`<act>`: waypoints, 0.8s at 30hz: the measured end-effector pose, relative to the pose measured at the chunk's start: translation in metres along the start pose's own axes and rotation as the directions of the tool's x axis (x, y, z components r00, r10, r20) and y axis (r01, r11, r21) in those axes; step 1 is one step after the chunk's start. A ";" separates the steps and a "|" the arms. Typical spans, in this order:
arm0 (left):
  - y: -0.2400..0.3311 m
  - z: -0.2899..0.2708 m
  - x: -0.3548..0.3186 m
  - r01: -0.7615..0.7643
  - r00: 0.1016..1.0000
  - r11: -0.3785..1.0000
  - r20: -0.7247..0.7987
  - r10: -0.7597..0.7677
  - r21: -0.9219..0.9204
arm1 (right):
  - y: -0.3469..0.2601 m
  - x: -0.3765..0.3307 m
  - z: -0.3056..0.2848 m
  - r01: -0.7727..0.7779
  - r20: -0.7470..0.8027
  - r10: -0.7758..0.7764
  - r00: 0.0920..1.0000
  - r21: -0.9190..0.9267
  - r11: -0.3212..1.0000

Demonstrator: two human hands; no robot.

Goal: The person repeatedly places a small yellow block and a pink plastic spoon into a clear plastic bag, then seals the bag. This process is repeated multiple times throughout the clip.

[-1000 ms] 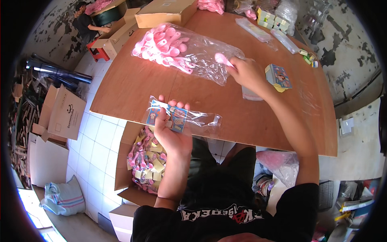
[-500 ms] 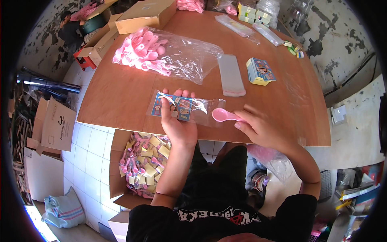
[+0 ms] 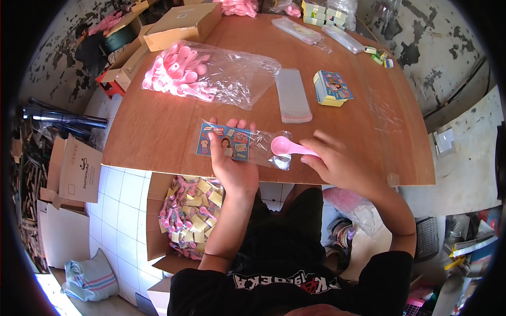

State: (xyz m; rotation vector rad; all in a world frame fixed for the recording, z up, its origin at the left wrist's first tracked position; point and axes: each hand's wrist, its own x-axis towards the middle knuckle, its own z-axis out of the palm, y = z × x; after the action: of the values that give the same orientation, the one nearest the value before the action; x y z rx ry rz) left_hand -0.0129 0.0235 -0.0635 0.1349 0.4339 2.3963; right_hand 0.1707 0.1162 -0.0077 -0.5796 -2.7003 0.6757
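My left hand [image 3: 232,163], palm up, holds a small clear plastic bag with a blue printed card [image 3: 224,142] inside, the thumb pressed over the card. The bag's unfilled end [image 3: 263,150] points to the right. My right hand [image 3: 334,160] pinches a pink plastic spoon [image 3: 284,146] by its handle. The spoon's bowl lies over the bag's right end; whether it is inside the mouth I cannot tell. Beyond my hands are a flat stack of clear bags [image 3: 293,95] and a stack of blue-topped cards [image 3: 332,88].
A large clear bag of pink spoons [image 3: 182,73] lies at the table's far left, before a closed cardboard box [image 3: 184,26]. Below the table's front edge, an open carton [image 3: 158,210] holds packed spoons and cards. Further bag bundles [image 3: 298,30] lie at the back. Another person [image 3: 92,50] is at far left.
The spoon in my right hand has moved slightly left, over the bag's end. My left hand keeps its grip on the bag. The whole view has shifted a little.
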 end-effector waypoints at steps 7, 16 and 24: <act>-0.005 -0.003 -0.003 -0.071 0.996 0.997 0.056 0.069 0.038 | -0.008 -0.004 -0.007 -0.040 0.023 0.040 0.999 0.004 0.999; 0.000 0.001 -0.009 -0.016 0.997 1.000 0.080 0.017 -0.004 | -0.010 -0.002 0.000 -0.039 0.024 0.039 0.999 0.007 0.999; 0.004 -0.005 -0.006 0.021 0.994 0.999 0.104 -0.017 -0.042 | -0.012 0.003 0.008 -0.202 0.173 0.139 0.975 0.430 0.880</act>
State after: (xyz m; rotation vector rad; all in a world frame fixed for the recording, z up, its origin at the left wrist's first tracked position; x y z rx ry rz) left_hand -0.0119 0.0152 -0.0671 0.2338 0.3342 2.3655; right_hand 0.1612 0.1048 -0.0073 -0.6713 -2.4968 1.3819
